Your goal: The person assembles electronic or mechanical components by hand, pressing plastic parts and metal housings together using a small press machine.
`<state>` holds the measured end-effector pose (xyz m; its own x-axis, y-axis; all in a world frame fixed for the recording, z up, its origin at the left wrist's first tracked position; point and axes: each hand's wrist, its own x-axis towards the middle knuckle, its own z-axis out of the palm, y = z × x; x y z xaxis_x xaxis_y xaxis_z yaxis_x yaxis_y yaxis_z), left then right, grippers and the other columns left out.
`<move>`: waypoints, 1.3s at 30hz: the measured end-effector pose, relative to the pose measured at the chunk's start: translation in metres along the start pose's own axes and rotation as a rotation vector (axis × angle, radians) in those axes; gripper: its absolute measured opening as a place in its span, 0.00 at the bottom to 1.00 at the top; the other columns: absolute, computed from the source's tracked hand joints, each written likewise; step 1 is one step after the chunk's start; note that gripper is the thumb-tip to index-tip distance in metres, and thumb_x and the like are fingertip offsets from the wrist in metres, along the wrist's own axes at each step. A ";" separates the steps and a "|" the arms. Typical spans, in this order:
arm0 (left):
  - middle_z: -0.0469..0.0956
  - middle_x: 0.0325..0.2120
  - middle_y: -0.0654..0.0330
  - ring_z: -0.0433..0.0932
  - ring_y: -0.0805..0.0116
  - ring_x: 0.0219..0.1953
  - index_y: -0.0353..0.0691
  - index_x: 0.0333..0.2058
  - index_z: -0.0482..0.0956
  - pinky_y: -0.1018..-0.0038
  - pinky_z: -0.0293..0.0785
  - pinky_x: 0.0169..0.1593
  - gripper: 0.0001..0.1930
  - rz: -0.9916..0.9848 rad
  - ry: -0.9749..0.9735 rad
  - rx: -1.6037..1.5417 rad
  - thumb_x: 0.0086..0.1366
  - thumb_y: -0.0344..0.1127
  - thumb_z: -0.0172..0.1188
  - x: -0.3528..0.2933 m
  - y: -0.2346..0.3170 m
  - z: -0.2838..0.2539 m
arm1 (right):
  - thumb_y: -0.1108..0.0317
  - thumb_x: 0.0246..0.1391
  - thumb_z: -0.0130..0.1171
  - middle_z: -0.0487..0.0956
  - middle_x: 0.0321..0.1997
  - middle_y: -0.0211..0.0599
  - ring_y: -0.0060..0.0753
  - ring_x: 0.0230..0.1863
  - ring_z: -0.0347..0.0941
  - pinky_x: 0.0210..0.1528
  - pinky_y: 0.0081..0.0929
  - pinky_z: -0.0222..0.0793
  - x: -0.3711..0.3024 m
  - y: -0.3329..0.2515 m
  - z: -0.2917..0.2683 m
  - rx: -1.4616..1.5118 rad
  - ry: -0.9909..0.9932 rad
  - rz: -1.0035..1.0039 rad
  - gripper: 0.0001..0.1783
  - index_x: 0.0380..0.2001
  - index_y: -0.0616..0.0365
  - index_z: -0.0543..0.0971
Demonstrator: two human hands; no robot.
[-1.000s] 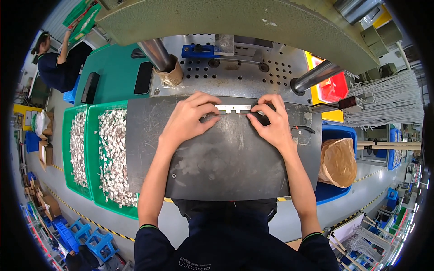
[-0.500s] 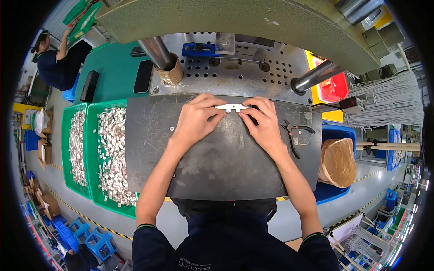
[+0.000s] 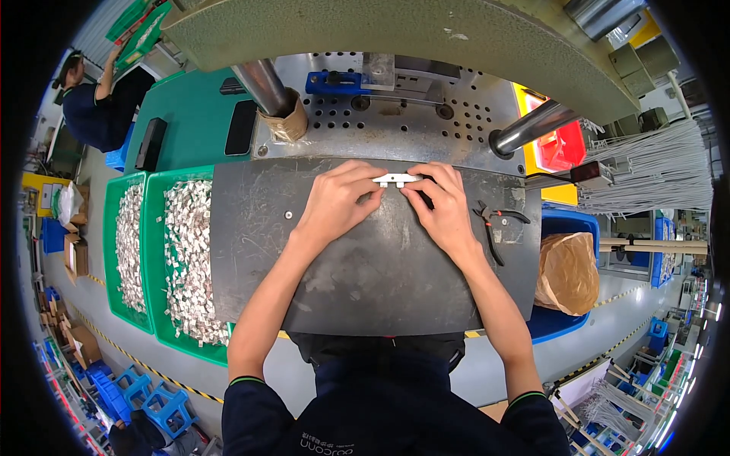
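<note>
"2 hands, 1 part under examination. What is the principal risk?"

"Slippage, in my judgement. The slim silver strip (image 3: 391,179) is held between the left hand (image 3: 334,197) and the right hand (image 3: 446,202), at the far side of the dark table (image 3: 365,281). Only fingertips bear on it, so uneven pressure from either side could twist it or free 1 end. The ends are masked, so a poor grip there might pass unnoticed."

"Any other hazard?"

"1 noted: the black-and-red pliers (image 3: 487,216) lie near the right hand, handles spread. A careless sweep of that hand could knock them."

"Condition of the fingers?"

"Nearly closed on each side, parted only by the strip's thin section. The left thumb and fingers pinch its left end, the right ones its right end. 2 small tabs show between them. Whether the strip touches the table, I cannot tell."
</note>
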<state>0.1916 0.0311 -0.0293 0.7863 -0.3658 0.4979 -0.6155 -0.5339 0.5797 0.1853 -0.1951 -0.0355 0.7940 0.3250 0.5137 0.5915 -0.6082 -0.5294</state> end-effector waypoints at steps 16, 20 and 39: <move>0.88 0.47 0.52 0.87 0.52 0.50 0.29 0.32 0.87 0.65 0.84 0.52 0.05 -0.108 -0.114 -0.116 0.57 0.24 0.71 -0.002 -0.008 -0.012 | 0.73 0.52 0.75 0.83 0.50 0.33 0.44 0.53 0.76 0.56 0.41 0.70 -0.001 -0.001 0.000 -0.006 -0.007 0.013 0.08 0.35 0.59 0.86; 0.88 0.46 0.54 0.87 0.54 0.49 0.32 0.34 0.88 0.65 0.84 0.51 0.05 -0.067 -0.094 -0.077 0.58 0.25 0.72 -0.002 -0.005 -0.012 | 0.73 0.52 0.75 0.83 0.50 0.34 0.43 0.53 0.76 0.56 0.41 0.70 -0.002 0.000 0.001 0.001 -0.006 0.016 0.08 0.35 0.59 0.86; 0.86 0.42 0.54 0.86 0.51 0.42 0.38 0.44 0.82 0.64 0.83 0.47 0.15 -0.166 0.088 -0.094 0.58 0.25 0.72 0.004 -0.004 0.015 | 0.68 0.58 0.70 0.80 0.58 0.46 0.53 0.58 0.75 0.66 0.44 0.66 0.060 0.008 0.000 0.041 0.195 0.107 0.22 0.54 0.58 0.78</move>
<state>0.1977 0.0206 -0.0392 0.8719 -0.2085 0.4432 -0.4839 -0.5065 0.7137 0.2379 -0.1801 -0.0086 0.8124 0.1114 0.5723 0.5140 -0.6002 -0.6128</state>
